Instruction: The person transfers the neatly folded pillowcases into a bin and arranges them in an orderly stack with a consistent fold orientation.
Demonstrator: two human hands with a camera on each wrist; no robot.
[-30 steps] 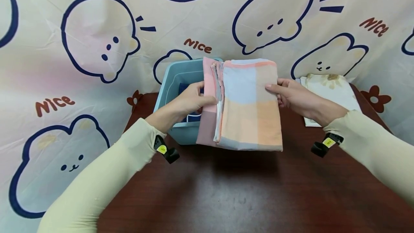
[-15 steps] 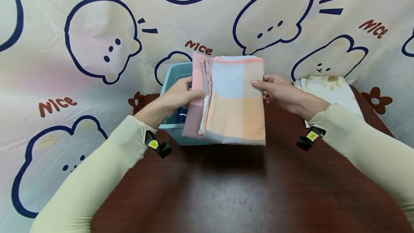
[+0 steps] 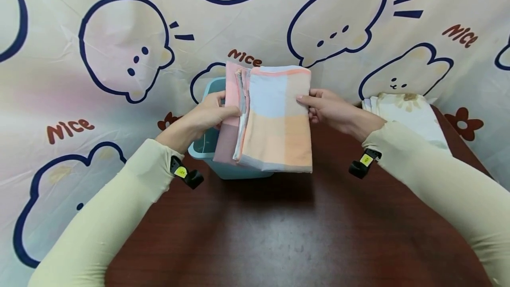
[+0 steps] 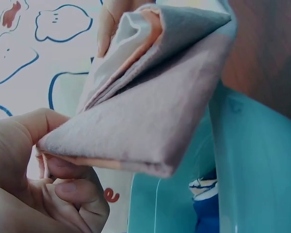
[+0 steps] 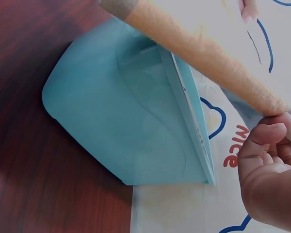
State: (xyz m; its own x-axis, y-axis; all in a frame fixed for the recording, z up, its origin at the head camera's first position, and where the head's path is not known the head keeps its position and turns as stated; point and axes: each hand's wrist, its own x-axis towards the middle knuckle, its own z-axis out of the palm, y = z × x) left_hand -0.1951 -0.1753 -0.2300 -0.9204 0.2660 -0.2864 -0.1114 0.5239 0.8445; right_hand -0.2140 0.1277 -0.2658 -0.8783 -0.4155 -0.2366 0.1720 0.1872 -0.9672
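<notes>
Between both hands hangs a folded checked cloth (image 3: 275,118) in pink, mauve, pale blue and peach. My left hand (image 3: 209,112) pinches its left edge, thumb in front. The right hand (image 3: 332,107) grips the opposite edge, also with the thumb on the near face. Behind and below the cloth stands a teal plastic bin (image 3: 239,172), partly hidden by it. In the left wrist view, the cloth's folded layers show above the open bin, and a dark blue fabric item (image 4: 206,213) lies inside. The right wrist view shows the bin's outer wall (image 5: 111,107) under the cloth.
A folded white cloth with a brownish flower print (image 3: 414,116) lies at the back right of the dark red-brown table (image 3: 287,234). A curtain with cartoon drawings (image 3: 255,25) hangs right behind the table.
Both hands have carried the folded cloth leftward and slightly up, so that it covers more of the bin. The grip looks the same. The white cloth has not moved.
</notes>
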